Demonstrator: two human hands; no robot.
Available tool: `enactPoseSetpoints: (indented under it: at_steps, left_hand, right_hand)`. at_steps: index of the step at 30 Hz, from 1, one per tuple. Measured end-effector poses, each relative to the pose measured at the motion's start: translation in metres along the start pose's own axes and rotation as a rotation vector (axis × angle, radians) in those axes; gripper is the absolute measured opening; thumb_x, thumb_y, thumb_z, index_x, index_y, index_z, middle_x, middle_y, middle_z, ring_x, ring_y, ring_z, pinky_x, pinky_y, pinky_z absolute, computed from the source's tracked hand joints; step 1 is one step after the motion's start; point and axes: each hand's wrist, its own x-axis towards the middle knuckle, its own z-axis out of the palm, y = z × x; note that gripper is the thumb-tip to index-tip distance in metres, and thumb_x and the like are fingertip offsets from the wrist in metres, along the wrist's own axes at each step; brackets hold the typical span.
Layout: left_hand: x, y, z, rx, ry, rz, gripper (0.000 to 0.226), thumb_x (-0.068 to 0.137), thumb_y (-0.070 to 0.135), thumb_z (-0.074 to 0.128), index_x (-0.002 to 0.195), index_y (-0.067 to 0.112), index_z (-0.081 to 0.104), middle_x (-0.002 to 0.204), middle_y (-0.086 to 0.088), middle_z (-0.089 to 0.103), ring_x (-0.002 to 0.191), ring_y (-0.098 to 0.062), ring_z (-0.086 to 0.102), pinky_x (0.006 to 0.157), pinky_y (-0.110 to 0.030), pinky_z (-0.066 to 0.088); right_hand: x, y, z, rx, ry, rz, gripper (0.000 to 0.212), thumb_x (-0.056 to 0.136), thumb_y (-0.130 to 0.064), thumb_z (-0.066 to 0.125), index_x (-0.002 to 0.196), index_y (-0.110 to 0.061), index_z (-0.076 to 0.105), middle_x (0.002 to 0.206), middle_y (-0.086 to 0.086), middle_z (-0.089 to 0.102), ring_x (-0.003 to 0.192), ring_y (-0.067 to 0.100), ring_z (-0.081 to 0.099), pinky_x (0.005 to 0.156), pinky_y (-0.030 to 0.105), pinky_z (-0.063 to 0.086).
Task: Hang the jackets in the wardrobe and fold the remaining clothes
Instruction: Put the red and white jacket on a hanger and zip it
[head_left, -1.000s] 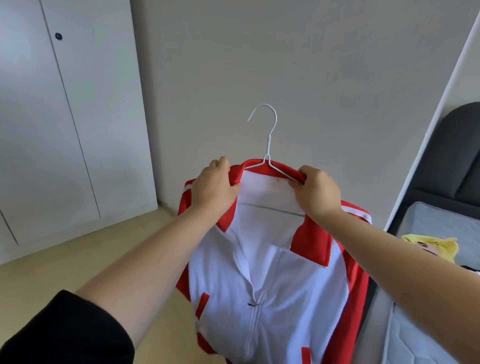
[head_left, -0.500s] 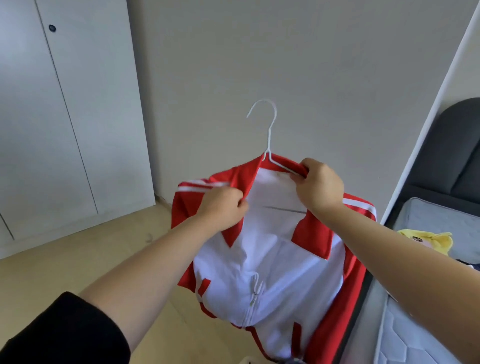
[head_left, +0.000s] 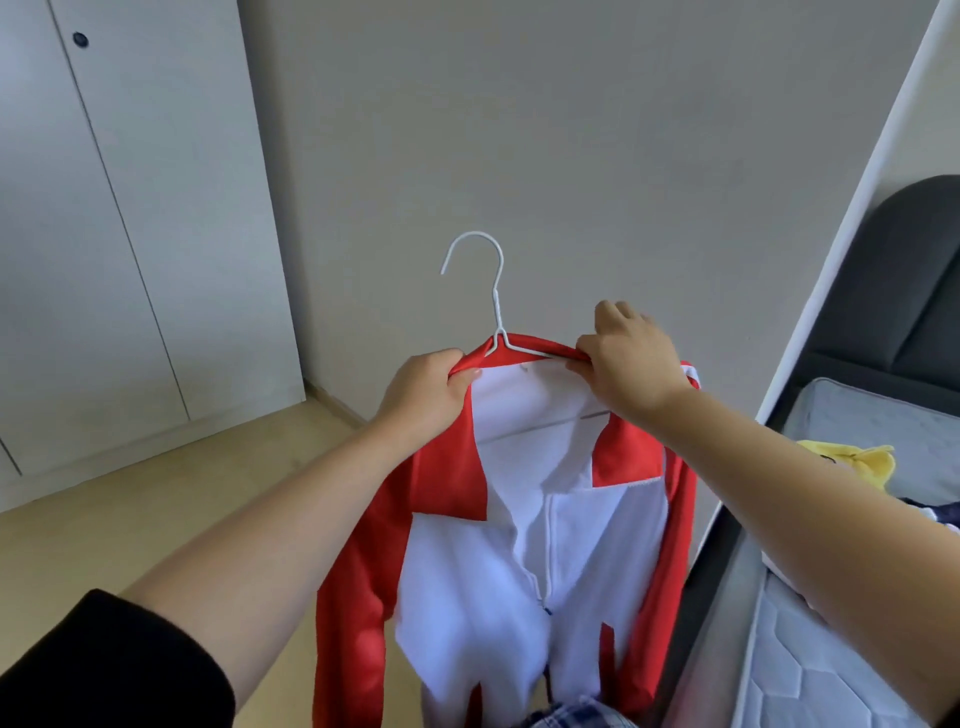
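Jacket (head_left: 509, 551) now hangs straighter than half a second ago, when its left shoulder was bunched out sideways and the body was crumpled upward; the red sleeves have dropped down along both sides and the white front has smoothed out. The left hand (head_left: 431, 395) has moved up from the collar flap to the top of the left shoulder, where it pinches the red fabric against the hanger (head_left: 496, 306). The right hand (head_left: 626, 364) keeps its grip on the right shoulder over the wire, with its outer fingers lifted a little. The garment is held in the air in front of the plain wall (head_left: 571, 130), between the closed wardrobe doors (head_left: 130, 208) on the left and the bed (head_left: 857, 623) on the right. Its long axis runs vertically, collar up and hem down, the open zip front facing the camera. The hook stands upright above the collar, curling leftward.
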Motion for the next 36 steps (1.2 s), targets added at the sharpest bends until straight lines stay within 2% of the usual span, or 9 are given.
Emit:
enactPoseSetpoints:
  at_steps: [3,7,11,16,20,24,26,29,36]
  left_hand:
    - [-0.001,0.005,0.001,0.096,0.019,-0.024,0.040,0.092,0.031,0.058,0.061,0.016,0.036,0.058,0.003,0.043,0.067,-0.033,0.048,0.057,-0.032,0.029]
    - [0.000,0.013,-0.003,0.162,0.028,0.006,0.038,0.092,0.034,0.057,0.064,0.016,0.039,0.058,0.002,0.042,0.066,-0.032,0.047,0.055,-0.032,0.027]
    - [-0.001,0.013,-0.010,0.106,0.065,-0.016,0.035,0.091,0.031,0.058,0.064,0.015,0.042,0.057,0.002,0.043,0.065,-0.031,0.047,0.054,-0.032,0.026]
    - [-0.011,0.006,-0.011,0.029,0.063,0.031,0.032,0.092,0.025,0.059,0.067,0.009,0.045,0.059,-0.004,0.047,0.065,-0.033,0.049,0.057,-0.036,0.035]
    - [-0.010,0.016,-0.010,0.019,0.039,0.098,0.026,0.091,0.023,0.060,0.070,0.012,0.049,0.061,-0.003,0.051,0.065,-0.031,0.049,0.059,-0.036,0.038]
    - [-0.006,0.018,-0.018,0.015,0.200,0.184,0.005,0.087,0.013,0.062,0.086,0.008,0.060,0.074,-0.003,0.058,0.075,-0.031,0.055,0.064,-0.034,0.038]
    - [-0.003,0.013,-0.022,0.167,0.255,0.296,0.025,0.084,0.006,0.063,0.109,0.007,0.063,0.097,-0.008,0.065,0.089,-0.031,0.059,0.074,-0.035,0.046]
    - [-0.010,0.001,-0.013,0.244,0.009,0.285,0.041,0.093,0.017,0.056,0.134,0.010,0.051,0.123,-0.011,0.061,0.107,-0.033,0.058,0.087,-0.039,0.046]
    - [0.005,-0.013,-0.012,0.033,-0.213,0.000,0.033,0.095,0.023,0.056,0.067,0.011,0.043,0.062,-0.003,0.047,0.065,-0.023,0.044,0.061,-0.032,0.032]
  right_hand:
    - [0.000,-0.008,-0.009,-0.085,-0.210,0.136,0.014,0.086,-0.004,0.050,0.094,-0.007,0.060,0.102,0.014,0.064,0.089,0.032,0.057,0.064,0.030,0.037]
    - [0.001,-0.021,-0.018,0.388,0.003,0.315,0.027,0.083,-0.005,0.049,0.103,-0.005,0.068,0.105,0.017,0.068,0.097,0.037,0.060,0.078,0.034,0.048]
    - [-0.011,-0.044,-0.014,0.519,-0.254,0.142,0.013,0.090,-0.019,0.052,0.092,-0.009,0.060,0.079,0.009,0.064,0.082,0.033,0.062,0.070,0.031,0.045]
    - [-0.008,-0.017,-0.002,0.253,-0.128,0.093,0.034,0.097,-0.029,0.049,0.128,-0.018,0.059,0.122,0.010,0.055,0.114,0.030,0.049,0.091,0.034,0.037]
    - [-0.001,-0.015,0.006,0.420,-0.387,0.153,0.019,0.092,-0.026,0.059,0.098,-0.009,0.068,0.101,0.012,0.066,0.091,0.030,0.056,0.067,0.028,0.033]
    - [-0.001,-0.016,0.006,0.559,-0.006,0.214,0.021,0.086,-0.017,0.064,0.071,-0.006,0.056,0.073,0.013,0.056,0.071,0.033,0.051,0.060,0.033,0.026]
    - [0.000,-0.016,0.005,0.562,0.195,0.298,0.020,0.086,-0.017,0.064,0.072,-0.004,0.058,0.071,0.008,0.053,0.068,0.031,0.048,0.059,0.036,0.033]
    - [0.002,-0.015,0.010,0.566,0.059,0.371,0.026,0.086,-0.018,0.063,0.064,-0.009,0.053,0.063,0.004,0.049,0.068,0.033,0.048,0.058,0.033,0.031]
    - [-0.014,-0.013,0.029,0.563,0.294,0.336,0.015,0.085,-0.011,0.066,0.080,0.002,0.064,0.080,0.016,0.059,0.072,0.034,0.053,0.062,0.037,0.038]
